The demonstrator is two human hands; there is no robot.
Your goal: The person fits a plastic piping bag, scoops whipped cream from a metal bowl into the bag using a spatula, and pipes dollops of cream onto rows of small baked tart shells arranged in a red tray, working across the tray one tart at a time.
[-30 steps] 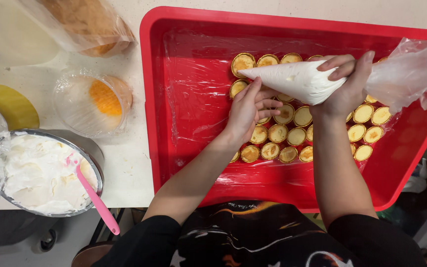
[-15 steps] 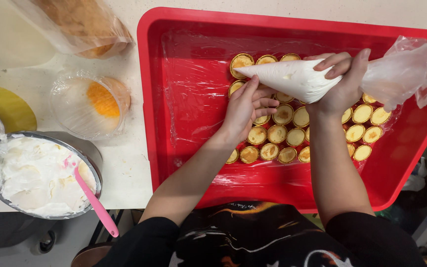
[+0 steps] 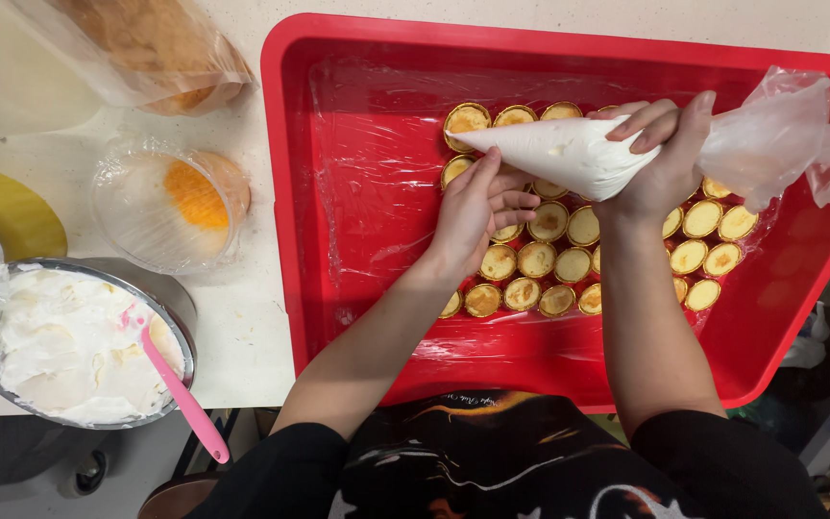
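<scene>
While the right hand is gripping a cream-filled piping bag, nozzle end pointing left over the tart shells, the left hand is resting half-curled on those shells, holding nothing. Shells are sitting on cling film in a red tray; a metal bowl of cream with a pink spatula is sitting well left.

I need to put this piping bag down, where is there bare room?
Inside the red tray, the film-lined strip left of the tart shells is bare, as is the strip along its near wall. The counter left of the tray is crowded: metal bowl, plastic cup, bags.
</scene>
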